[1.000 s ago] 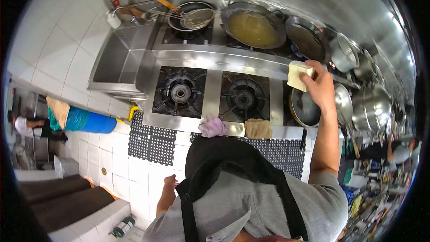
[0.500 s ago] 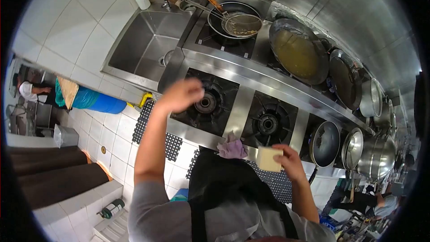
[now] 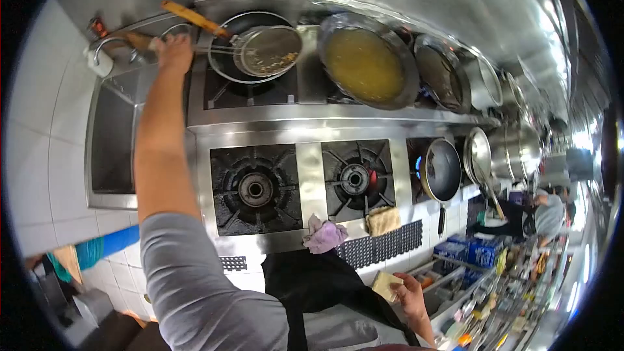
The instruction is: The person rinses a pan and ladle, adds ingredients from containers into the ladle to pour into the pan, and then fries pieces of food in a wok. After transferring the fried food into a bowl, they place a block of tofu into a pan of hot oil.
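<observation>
My left hand (image 3: 174, 54) reaches to the back left, with its fingers closed over the end of a strainer's (image 3: 208, 49) long metal handle. That strainer rests with a wooden-handled strainer (image 3: 270, 51) over a dark wok (image 3: 227, 68) on the rear stove, with bits of food in the mesh. Low at my right side, my right hand (image 3: 409, 296) grips a pale cream block (image 3: 386, 285) between thumb and fingers. A purple cloth (image 3: 324, 234) and a folded tan cloth (image 3: 383, 221) lie on the stove's front edge.
A wide pan of yellowish liquid (image 3: 365, 65) stands on the rear ledge beside another dark pan (image 3: 442, 71). A frying pan (image 3: 441, 170) sits over a blue flame at the right. A sink (image 3: 114, 143) is at the left. Another person (image 3: 543, 214) stands far right.
My left hand has moved from above the front left burner to the strainer handle at the back. My right hand has lowered the block toward my body, exposing the tan cloth. The view has turned right.
</observation>
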Tool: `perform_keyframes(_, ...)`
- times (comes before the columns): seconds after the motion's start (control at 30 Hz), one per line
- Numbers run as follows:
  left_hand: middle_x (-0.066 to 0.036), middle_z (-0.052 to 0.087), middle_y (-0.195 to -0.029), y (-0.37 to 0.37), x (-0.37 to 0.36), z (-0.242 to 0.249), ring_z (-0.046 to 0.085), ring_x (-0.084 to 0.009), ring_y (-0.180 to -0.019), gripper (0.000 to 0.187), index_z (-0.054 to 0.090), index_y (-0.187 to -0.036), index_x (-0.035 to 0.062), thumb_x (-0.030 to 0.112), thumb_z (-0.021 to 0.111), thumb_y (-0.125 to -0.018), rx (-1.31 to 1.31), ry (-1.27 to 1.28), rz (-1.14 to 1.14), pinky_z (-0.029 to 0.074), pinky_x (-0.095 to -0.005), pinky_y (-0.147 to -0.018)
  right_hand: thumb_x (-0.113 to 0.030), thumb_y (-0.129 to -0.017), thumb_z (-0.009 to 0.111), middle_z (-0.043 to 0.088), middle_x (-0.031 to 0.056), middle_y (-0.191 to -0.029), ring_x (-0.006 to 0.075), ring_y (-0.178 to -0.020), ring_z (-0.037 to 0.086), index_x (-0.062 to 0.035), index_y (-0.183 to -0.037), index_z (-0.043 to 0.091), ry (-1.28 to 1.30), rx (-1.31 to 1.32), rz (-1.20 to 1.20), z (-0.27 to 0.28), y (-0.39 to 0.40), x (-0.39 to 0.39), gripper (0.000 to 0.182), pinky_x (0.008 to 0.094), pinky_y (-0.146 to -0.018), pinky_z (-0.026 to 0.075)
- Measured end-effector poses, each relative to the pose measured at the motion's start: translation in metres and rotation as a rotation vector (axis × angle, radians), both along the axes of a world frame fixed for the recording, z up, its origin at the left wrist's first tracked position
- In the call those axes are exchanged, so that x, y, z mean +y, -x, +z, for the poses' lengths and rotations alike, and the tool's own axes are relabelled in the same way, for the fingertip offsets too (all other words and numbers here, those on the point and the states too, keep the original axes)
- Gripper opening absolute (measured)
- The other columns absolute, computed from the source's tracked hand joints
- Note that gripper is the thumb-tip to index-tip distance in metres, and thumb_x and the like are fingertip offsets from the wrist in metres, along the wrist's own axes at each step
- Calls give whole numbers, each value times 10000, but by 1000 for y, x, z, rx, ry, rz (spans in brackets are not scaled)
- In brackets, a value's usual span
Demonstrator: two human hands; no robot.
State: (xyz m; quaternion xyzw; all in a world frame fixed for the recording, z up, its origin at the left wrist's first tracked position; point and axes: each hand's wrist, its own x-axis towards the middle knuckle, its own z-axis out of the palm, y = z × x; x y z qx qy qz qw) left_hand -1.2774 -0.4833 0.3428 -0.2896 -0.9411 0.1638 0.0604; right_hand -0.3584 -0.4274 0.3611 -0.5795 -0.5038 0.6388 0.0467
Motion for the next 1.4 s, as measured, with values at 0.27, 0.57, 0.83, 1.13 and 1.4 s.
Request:
perform_keyframes(0.27, -121, 714, -1111, -24, -73, 6, 686, -289, -1009, 272, 656, -1200, 41, 264, 648, -1043, -344, 27, -153, 542, -505, -905, -152, -938, 697, 734, 86, -1061, 132, -837, 665, 56, -1333, 626, 32, 29, 78, 2, 48, 37, 452, 279, -721, 517)
perform_keyframes(0.57, 39, 448, -699, -350, -244, 51, 392, -87, -539, 282, 540, -934, 102, 315, 579, -1115, -1163, -1443, 295, 361, -281, -483, -104, -922, 718, 713, 91, -1161, 166, -1036, 657, 53, -1350, 638, 22, 143, 471, -20, 22, 89, 463, 300, -908, 515)
perform_keyframes(0.83, 29, 451, -671, -936, -400, -80, 353, -74, -515, 221, 588, -1076, 51, 261, 550, -1130, -834, -2196, 905, 316, -245, -472, -167, -930, 705, 678, 143, -1292, 226, -1163, 661, 60, -1395, 596, 80, 288, 863, -56, -36, 156, 530, 352, -1060, 493)
perform_keyframes(1.13, -79, 599, -803, -1305, -339, -315, 568, -201, -588, 149, 570, -1109, 50, 185, 548, -1048, 85, -2017, 2158, 470, -385, -495, -190, -925, 704, 676, 146, -1288, 229, -1157, 670, 50, -1393, 600, 106, 232, 1274, -62, -79, 134, 536, 345, -1042, 513)
perform_keyframes(1.4, -332, 689, -1258, -1302, -288, -425, 678, -472, -1196, 325, 533, -1278, -46, 169, 485, -1040, -301, -939, 2365, 540, -530, -1027, -169, -937, 681, 681, 140, -1276, 208, -1143, 670, 58, -1393, 589, 36, 167, 1385, -73, -109, 103, 518, 326, -1038, 504)
